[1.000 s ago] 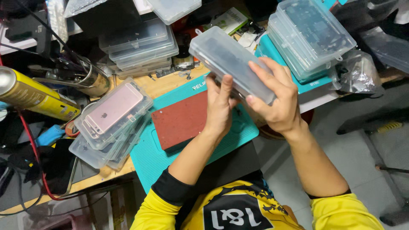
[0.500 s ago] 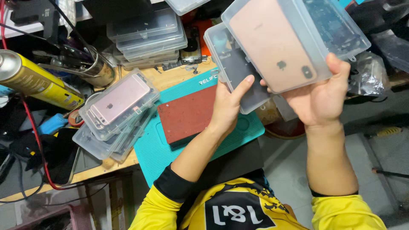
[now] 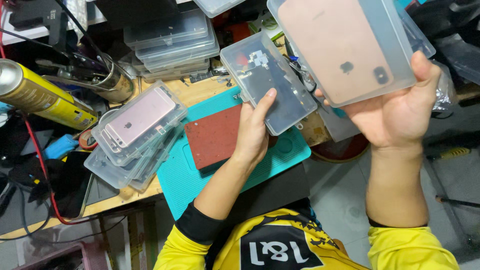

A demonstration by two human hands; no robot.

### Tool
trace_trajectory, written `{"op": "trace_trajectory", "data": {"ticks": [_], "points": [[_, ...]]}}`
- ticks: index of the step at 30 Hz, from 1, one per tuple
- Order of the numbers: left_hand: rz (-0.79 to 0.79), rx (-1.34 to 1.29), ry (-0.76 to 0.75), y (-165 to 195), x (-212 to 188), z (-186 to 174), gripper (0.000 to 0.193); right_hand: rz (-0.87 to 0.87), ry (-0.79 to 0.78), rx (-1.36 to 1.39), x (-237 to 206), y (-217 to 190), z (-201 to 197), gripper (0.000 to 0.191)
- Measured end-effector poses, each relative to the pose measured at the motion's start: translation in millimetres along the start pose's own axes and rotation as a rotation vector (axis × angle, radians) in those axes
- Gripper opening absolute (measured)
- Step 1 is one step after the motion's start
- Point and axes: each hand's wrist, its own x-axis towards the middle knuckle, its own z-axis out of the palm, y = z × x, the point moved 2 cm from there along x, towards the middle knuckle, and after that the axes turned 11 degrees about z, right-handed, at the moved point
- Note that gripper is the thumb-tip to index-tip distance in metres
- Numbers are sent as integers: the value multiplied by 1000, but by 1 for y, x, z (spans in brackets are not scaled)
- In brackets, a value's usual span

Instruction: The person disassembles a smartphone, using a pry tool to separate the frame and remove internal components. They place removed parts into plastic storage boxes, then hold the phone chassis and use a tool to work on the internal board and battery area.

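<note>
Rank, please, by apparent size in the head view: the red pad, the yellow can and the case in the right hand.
1. Case in the right hand, though it is nearest the camera, so unsure.
2. Red pad.
3. Yellow can, partly cut off.

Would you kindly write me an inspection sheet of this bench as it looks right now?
Surface: wooden bench with a teal mat and a dark red pad lying on it.
Job's things: small clear case holding dark parts; large clear case holding a gold phone back.
Clutter: leaning pile of clear cases, the top one with a pink phone; stack of clear cases; yellow spray can.
Grippers: left hand holds the small clear case; right hand holds the large clear case.
Cables: red cable and black leads at the left edge.
Surroundings: tiled floor below.
</note>
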Motion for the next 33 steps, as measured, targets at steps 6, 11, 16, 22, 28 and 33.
{"op": "trace_trajectory", "data": {"ticks": [6,11,16,22,28,33], "points": [[-5,-53,6,-1,-1,-2,52,-6,-17,-22,-4,-3,2,86],[-17,-124,2,1,-3,1,52,-75,-27,-33,-5,5,0,79],[-79,-159,15,8,-6,4,54,-250,132,-489,-6,15,0,73],[-94,-182,-44,11,-4,15,60,-475,350,-1315,-1,36,17,70],[-78,-133,-15,8,6,23,56,-476,416,-1440,1,45,30,82],[-67,-130,-6,2,10,26,55,-497,393,-1378,-6,41,20,89]]}}
